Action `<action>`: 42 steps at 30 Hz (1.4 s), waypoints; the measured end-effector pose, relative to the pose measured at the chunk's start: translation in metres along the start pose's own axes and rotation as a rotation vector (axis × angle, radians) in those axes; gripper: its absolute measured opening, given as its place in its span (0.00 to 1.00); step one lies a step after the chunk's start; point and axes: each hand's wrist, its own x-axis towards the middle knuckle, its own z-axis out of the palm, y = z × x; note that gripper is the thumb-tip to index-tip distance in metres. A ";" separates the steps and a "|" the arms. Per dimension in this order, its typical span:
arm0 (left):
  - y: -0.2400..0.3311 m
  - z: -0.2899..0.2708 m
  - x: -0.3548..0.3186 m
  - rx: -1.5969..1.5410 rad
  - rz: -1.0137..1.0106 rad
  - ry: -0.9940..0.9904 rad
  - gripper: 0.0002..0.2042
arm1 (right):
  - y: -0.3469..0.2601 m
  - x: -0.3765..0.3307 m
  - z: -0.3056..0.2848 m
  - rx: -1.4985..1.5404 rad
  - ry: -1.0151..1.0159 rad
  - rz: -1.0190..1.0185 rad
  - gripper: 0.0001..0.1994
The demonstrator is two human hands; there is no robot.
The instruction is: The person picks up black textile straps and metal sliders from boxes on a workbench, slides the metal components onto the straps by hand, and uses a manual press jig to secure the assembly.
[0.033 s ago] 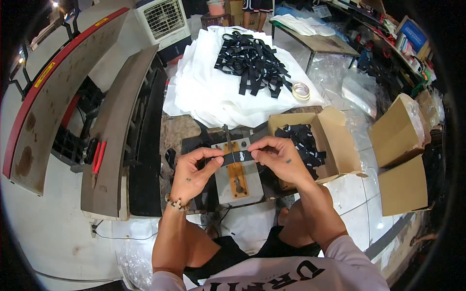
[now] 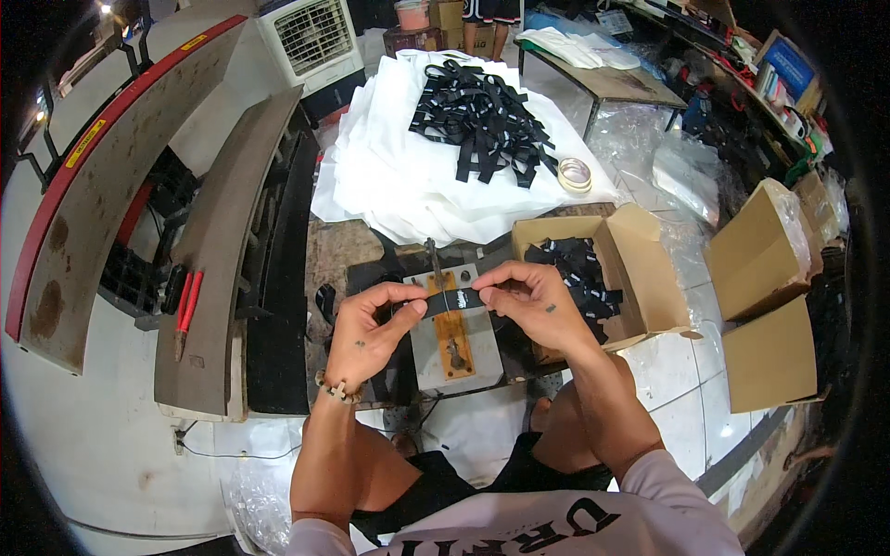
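White floor tiles surround a low dark worktable [image 2: 343, 255]. Over its front edge, the left hand [image 2: 366, 334] and right hand [image 2: 528, 301] each pinch an end of a black strap [image 2: 454, 300], stretched above a grey device [image 2: 454, 338]. An open cardboard box [image 2: 640, 269] sits at the right edge; white sheets [image 2: 399, 176] with loose straps [image 2: 477, 120] lie behind.

You wear a light, pale pink long-sleeved top, and its sleeves are pushed up above the elbows, so both forearms are bare. Across the chest there are big black block letters, seen upside down at the lower edge. On your left wrist sits a bracelet [image 2: 336, 386] of pale round beads. Your left hand [image 2: 366, 335] has a small dark mark on its back, and your right hand [image 2: 530, 298] has a similar small dark mark. You wear black shorts.
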 end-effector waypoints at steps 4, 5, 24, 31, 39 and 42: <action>0.000 -0.002 0.000 0.016 -0.057 -0.001 0.06 | 0.000 0.000 -0.001 0.028 -0.003 -0.027 0.07; -0.001 -0.002 0.000 0.015 -0.071 0.002 0.07 | 0.001 -0.001 -0.003 0.026 0.003 -0.028 0.07; 0.017 -0.028 -0.021 0.109 0.072 0.115 0.09 | 0.038 0.006 -0.099 -0.884 0.258 0.014 0.17; 0.008 -0.023 -0.026 -0.036 0.333 0.205 0.09 | 0.024 0.004 -0.068 -0.307 0.271 -0.385 0.12; 0.096 0.003 -0.132 0.148 0.612 0.102 0.08 | -0.040 -0.056 0.026 -0.132 -0.424 -0.473 0.28; 0.105 0.002 -0.163 0.272 0.582 0.167 0.08 | -0.034 -0.056 0.042 -0.111 -0.470 -0.385 0.27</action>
